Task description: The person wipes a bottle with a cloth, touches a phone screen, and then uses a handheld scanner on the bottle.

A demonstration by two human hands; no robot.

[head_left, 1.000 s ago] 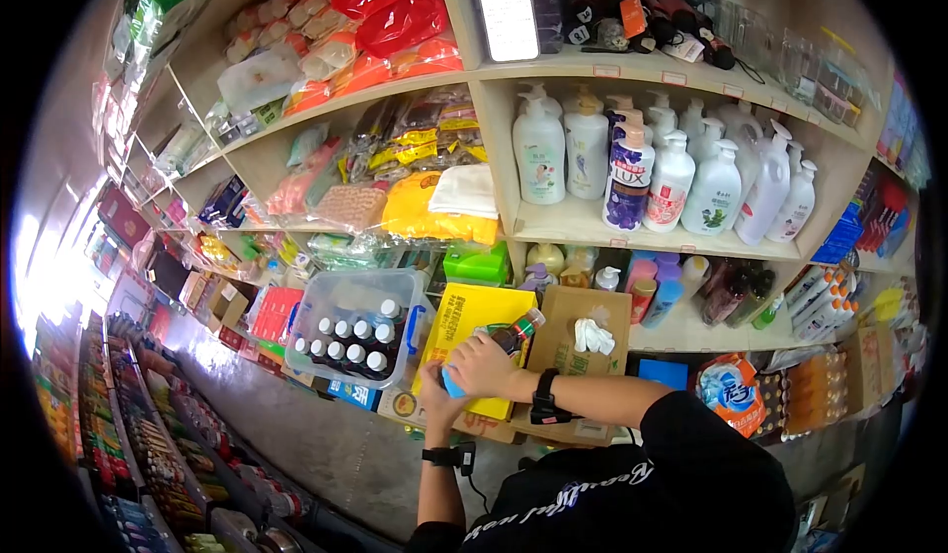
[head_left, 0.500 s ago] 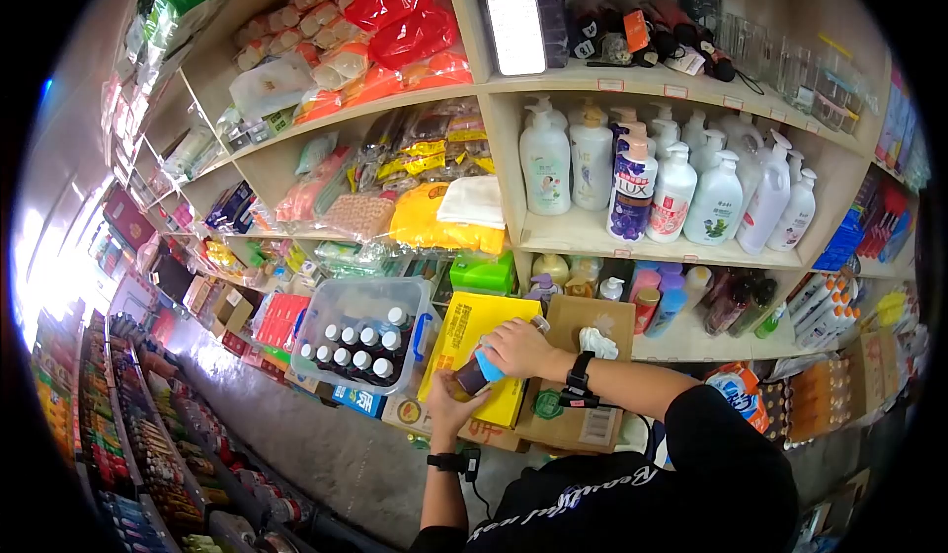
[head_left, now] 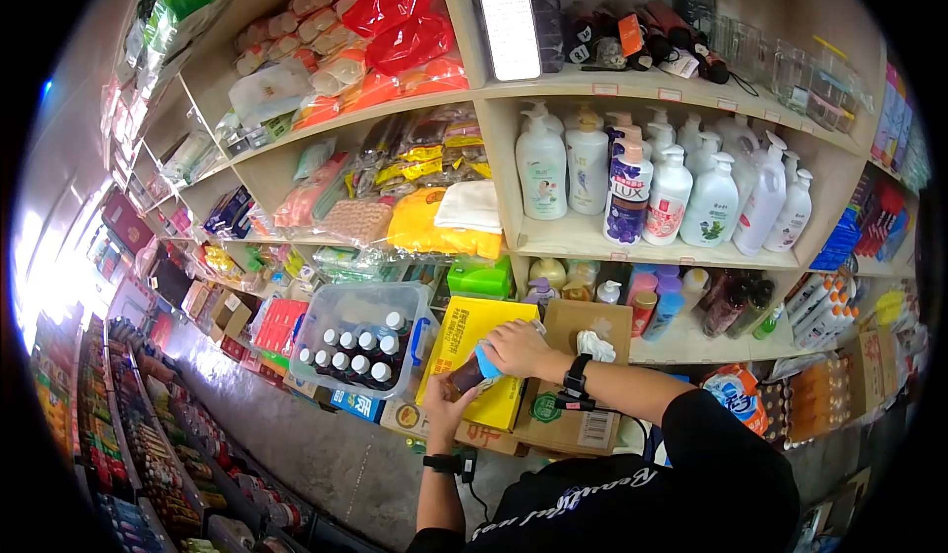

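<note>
Over the yellow box (head_left: 474, 326), my left hand (head_left: 446, 405) is closed around the lower end of a dark bottle (head_left: 466, 375). My right hand (head_left: 515, 348) is closed on a blue cloth (head_left: 486, 363) that lies against the same bottle. The bottle is tilted, and its upper part is mostly hidden by my right hand and the cloth. To the left, a clear plastic bin (head_left: 415, 301) with blue handles holds several dark bottles with white caps (head_left: 360, 363). A cardboard box (head_left: 583, 321) with a crumpled white tissue (head_left: 595, 346) on it is at the right.
Shelves (head_left: 652, 249) rise in front with pump bottles (head_left: 541, 163), bagged goods (head_left: 439, 219) and a lit phone (head_left: 511, 35) standing upright. Packed goods (head_left: 178, 444) line the lower left. An orange bag (head_left: 736, 395) and bottles in boxes (head_left: 820, 410) sit at the right.
The view has shifted slightly. Both hands still hold the bottle and cloth over the yellow box, with only a small shift in their position.
</note>
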